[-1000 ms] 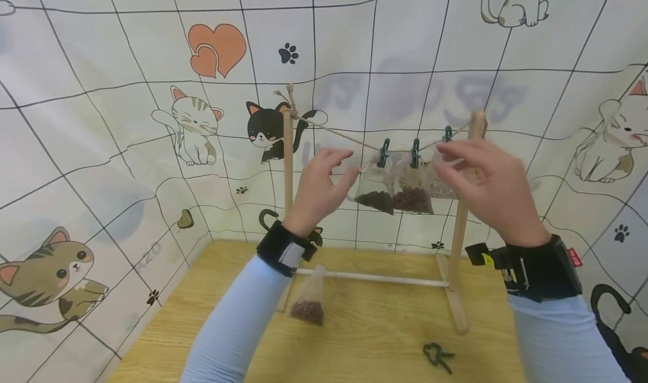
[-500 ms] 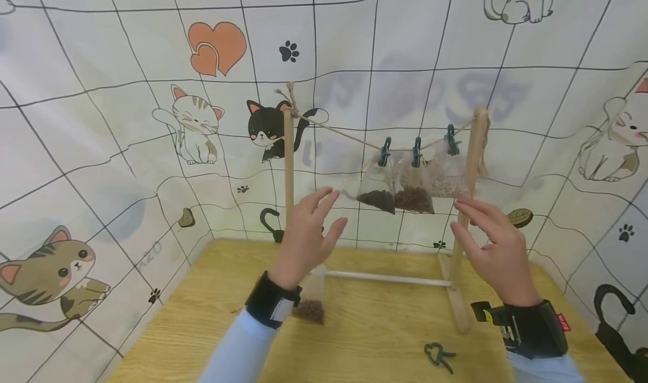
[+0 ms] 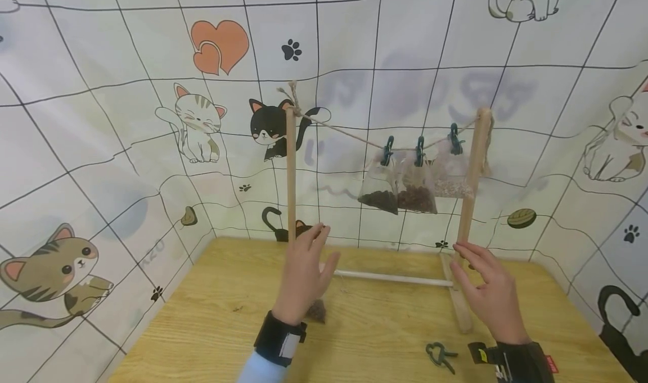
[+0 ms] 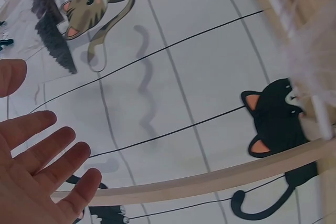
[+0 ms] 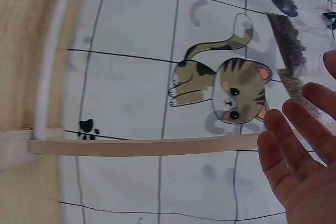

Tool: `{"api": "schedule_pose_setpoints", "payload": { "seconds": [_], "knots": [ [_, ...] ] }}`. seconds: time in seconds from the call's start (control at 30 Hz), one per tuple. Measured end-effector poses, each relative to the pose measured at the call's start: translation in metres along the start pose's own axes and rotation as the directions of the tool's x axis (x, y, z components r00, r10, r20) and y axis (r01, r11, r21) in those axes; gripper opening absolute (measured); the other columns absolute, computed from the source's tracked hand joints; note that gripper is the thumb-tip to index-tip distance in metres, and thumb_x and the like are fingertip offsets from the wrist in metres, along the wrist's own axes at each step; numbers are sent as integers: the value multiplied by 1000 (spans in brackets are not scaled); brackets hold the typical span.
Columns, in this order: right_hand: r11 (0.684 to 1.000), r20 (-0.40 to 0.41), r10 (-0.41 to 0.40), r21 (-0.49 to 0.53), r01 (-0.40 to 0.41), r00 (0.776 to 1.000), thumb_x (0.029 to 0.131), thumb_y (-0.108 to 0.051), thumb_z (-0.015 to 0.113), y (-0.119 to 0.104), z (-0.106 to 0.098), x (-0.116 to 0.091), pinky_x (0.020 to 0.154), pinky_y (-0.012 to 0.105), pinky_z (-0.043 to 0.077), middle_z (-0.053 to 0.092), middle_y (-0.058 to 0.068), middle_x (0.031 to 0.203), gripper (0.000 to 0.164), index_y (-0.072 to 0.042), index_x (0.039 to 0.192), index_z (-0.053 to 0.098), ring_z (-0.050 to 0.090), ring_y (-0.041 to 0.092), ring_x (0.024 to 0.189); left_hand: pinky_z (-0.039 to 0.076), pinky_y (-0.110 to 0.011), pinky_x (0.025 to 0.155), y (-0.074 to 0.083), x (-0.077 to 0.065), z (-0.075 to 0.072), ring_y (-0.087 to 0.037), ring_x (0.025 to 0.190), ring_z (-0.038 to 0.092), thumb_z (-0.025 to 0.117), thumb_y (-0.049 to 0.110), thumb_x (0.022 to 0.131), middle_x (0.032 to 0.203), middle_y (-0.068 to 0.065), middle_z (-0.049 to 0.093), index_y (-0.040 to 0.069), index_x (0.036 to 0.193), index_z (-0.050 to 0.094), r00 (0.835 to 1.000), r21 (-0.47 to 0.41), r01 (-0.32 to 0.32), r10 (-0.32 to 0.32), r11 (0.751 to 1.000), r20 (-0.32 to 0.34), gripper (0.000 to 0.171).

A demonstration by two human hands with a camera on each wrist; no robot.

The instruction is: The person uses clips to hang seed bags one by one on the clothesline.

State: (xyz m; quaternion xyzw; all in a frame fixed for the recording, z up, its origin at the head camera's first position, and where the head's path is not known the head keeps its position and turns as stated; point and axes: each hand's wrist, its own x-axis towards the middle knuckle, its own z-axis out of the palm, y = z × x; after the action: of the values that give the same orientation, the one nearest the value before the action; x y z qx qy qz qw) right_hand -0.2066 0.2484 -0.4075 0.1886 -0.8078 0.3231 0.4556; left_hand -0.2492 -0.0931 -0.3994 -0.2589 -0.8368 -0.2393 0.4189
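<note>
My left hand (image 3: 305, 276) has relaxed, spread fingers and holds nothing. It hovers in front of the stand's left post and partly covers a small clear bag (image 3: 317, 311) of brown bits on the table. In the left wrist view its fingers (image 4: 68, 153) are apart. My right hand (image 3: 488, 290), also holding nothing, is beside the right wooden post (image 3: 471, 203); whether it touches the post I cannot tell. Three bags hang from the string by green clips: one with dark green contents (image 3: 379, 200), one reddish-brown (image 3: 416, 197), one pale (image 3: 451, 188).
A loose green clip (image 3: 440, 356) lies on the wooden table (image 3: 374, 338) near the right hand. The stand's white crossbar (image 3: 395, 278) runs low between the posts. The string (image 3: 339, 131) sags between the post tops. Cat-print cloth (image 3: 405, 28) surrounds the table.
Both hands have moved down from the level of the hanging bags, the left toward the bag on the table. The hanging bags are now uncovered and stay clipped.
</note>
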Motion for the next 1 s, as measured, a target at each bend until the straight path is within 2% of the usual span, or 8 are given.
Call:
{"api": "schedule_pose_setpoints", "payload": {
  "seconds": [0.03,0.17,0.4,0.5,0.63,0.8,0.9,1.0],
  "knots": [
    [1000,1,7,3,-7,1000,79,11,76,1,1,-4,85,2,39,69,23,122,42,5,121,73,49,-16,112,49,-57,102,0,-4,3,-40,123,60,76,22,93,136,-23,63,-3,135,64,1000,2,5,-5,1000,1,50],
    [999,23,32,10,-32,999,78,12,76,5,2,-18,86,1,39,69,23,121,42,7,119,72,47,-15,115,50,-57,101,-1,-19,13,-41,121,61,79,21,90,134,-23,64,-2,132,65,1000,3,16,-16,1000,13,49],
    [996,63,89,-13,-88,994,74,12,81,9,4,-41,69,4,45,70,18,115,43,4,116,74,47,-17,100,47,-60,105,2,-37,23,-41,128,58,81,22,90,136,-23,62,-1,135,63,993,-4,73,-72,997,95,54],
    [996,73,90,-18,-89,993,72,12,82,12,5,-47,68,6,45,70,17,113,44,3,114,75,47,-17,99,48,-60,103,4,-44,25,-41,127,58,79,21,91,137,-24,61,-2,135,63,988,-18,99,-96,995,122,52],
    [997,89,72,-17,-71,993,71,12,83,18,6,-54,73,8,46,71,16,111,43,4,113,75,54,-12,97,51,-56,98,6,-52,30,-38,123,61,77,23,93,134,-21,64,-1,132,65,985,6,105,-105,994,136,48],
    [996,143,83,-41,-77,986,71,11,84,25,7,-59,67,12,48,71,16,110,42,2,111,75,61,3,87,52,-54,96,6,-60,36,-37,119,63,77,24,91,130,-21,66,0,129,67,987,27,80,-83,996,138,45],
    [992,207,120,-70,-108,971,72,7,85,29,6,-62,63,17,50,72,17,109,39,1,109,76,63,8,82,50,-56,99,8,-62,38,-38,120,63,77,24,92,129,-21,67,0,127,68,983,22,73,-76,997,166,44],
    [980,328,200,-90,-180,923,77,1,85,31,5,-63,61,24,52,72,19,111,33,-1,109,76,65,12,81,51,-57,98,12,-62,39,-37,118,64,77,25,92,127,-19,68,1,126,70,979,30,56,-61,998,197,42]
  ]
}}
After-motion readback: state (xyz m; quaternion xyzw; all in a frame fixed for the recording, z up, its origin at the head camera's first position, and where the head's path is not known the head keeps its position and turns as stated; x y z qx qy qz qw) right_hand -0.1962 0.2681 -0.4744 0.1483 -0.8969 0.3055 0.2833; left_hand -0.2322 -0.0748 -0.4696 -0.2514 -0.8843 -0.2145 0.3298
